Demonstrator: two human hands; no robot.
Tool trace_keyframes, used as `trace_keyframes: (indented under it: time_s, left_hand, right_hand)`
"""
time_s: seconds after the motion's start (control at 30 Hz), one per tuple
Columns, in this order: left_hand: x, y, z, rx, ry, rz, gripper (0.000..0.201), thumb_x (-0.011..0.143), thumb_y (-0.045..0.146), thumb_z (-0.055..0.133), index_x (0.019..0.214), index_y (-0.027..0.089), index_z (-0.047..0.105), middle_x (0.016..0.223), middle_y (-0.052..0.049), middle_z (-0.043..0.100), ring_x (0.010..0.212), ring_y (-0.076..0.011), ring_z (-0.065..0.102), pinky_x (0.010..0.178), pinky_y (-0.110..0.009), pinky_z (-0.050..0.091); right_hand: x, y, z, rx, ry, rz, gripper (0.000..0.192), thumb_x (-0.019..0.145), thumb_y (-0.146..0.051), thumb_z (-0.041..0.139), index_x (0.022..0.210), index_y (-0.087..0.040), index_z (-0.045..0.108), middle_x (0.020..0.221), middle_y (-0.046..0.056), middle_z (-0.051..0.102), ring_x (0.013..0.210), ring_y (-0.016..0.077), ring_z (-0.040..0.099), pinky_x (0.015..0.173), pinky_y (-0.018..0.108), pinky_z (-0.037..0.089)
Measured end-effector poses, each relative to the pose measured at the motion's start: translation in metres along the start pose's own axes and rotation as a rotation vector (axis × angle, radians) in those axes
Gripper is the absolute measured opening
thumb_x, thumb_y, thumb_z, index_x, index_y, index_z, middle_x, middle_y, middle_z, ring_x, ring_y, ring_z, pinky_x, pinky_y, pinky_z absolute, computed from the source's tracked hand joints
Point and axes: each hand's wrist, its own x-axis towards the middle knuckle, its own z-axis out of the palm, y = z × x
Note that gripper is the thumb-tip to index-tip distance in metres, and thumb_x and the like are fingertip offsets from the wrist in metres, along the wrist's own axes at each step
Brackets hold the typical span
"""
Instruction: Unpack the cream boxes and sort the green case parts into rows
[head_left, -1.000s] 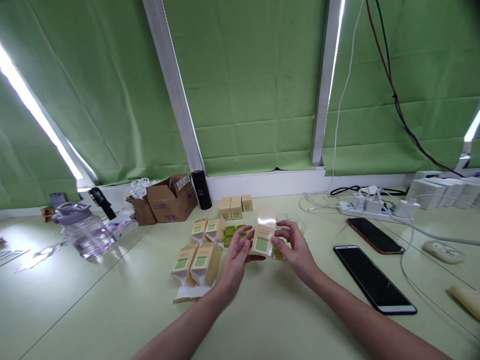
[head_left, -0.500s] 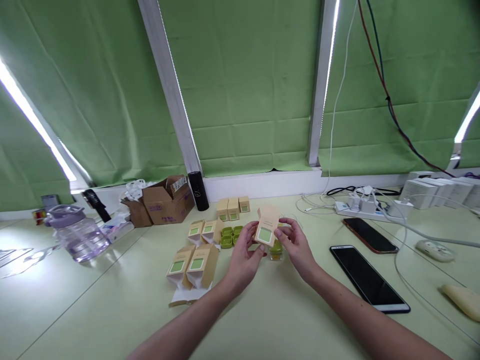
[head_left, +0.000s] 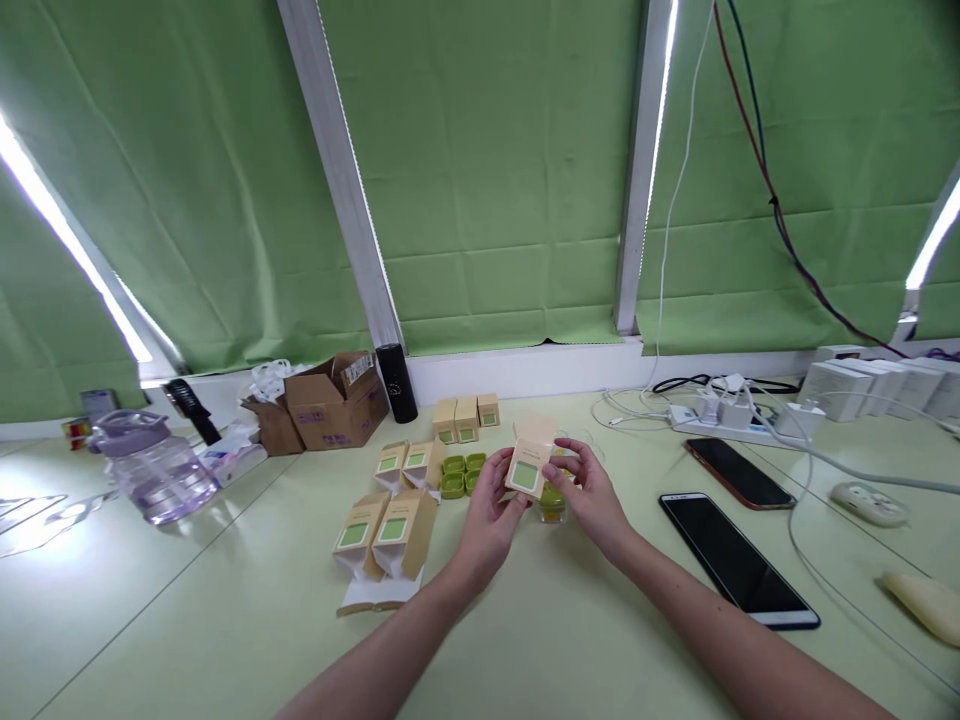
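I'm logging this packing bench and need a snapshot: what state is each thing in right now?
Small carton: held up in both hands, top flap open.
Left hand: gripping the carton's left side.
Right hand: gripping its right side.
Two cartons: lying on the table, ends open.
Three cartons: upright, closed.
Phones: flat, screens dark.
Brown box: flaps open.

Packing workroom: cartons [head_left: 390,528], green blinds [head_left: 495,170]
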Motion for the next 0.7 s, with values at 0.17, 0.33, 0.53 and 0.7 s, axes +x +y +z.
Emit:
trace_keyframes:
  time_s: [0.17, 0.33, 0.53, 0.7]
  left_hand:
    - [-0.0028, -0.0014, -0.0039, -0.019, -0.006, 0.044, 0.061, 0.086, 0.041, 0.075, 0.138, 0.025, 0.048, 0.145, -0.016, 0.057, 0.133, -0.0333, 0.055, 0.102, -0.043, 0.051]
    - [-0.0041, -0.0009, -0.0027, -0.026, -0.014, 0.094, 0.056, 0.087, 0.041, 0.074, 0.135, 0.025, 0.049, 0.141, -0.015, 0.059, 0.132, -0.0318, 0.056, 0.109, -0.045, 0.046]
    - [-0.0065, -0.0013, -0.0004, -0.008, -0.025, 0.123, 0.054, 0.088, 0.039, 0.073, 0.134, 0.024, 0.048, 0.142, -0.014, 0.058, 0.131, -0.0301, 0.055, 0.107, -0.042, 0.046]
    - [-0.0073, -0.0056, -0.0012, -0.009, -0.016, 0.116, 0.052, 0.086, 0.031, 0.07, 0.133, 0.024, 0.047, 0.138, -0.012, 0.06, 0.126, -0.0278, 0.057, 0.102, -0.039, 0.047]
  right_hand:
    - [-0.0004, -0.0007, 0.0013, 0.026, -0.086, -0.011, 0.054, 0.083, -0.057, 0.075, 0.121, -0.022, 0.058, 0.109, 0.01, 0.078, 0.108, 0.028, 0.072, 0.091, 0.04, 0.054]
    - [0.0, 0.0032, 0.0013, 0.086, -0.188, 0.005, 0.055, 0.083, -0.059, 0.076, 0.121, -0.022, 0.062, 0.109, 0.011, 0.078, 0.105, 0.0278, 0.072, 0.09, 0.04, 0.055]
    - [-0.0005, 0.005, 0.0013, 0.117, -0.224, -0.004, 0.053, 0.079, -0.056, 0.081, 0.116, -0.022, 0.065, 0.107, 0.01, 0.078, 0.101, 0.0263, 0.072, 0.089, 0.038, 0.057]
    - [-0.0013, 0.0052, 0.003, 0.149, -0.199, 0.029, 0.055, 0.074, -0.057, 0.085, 0.112, -0.021, 0.067, 0.1, 0.011, 0.079, 0.096, 0.0263, 0.073, 0.084, 0.037, 0.058]
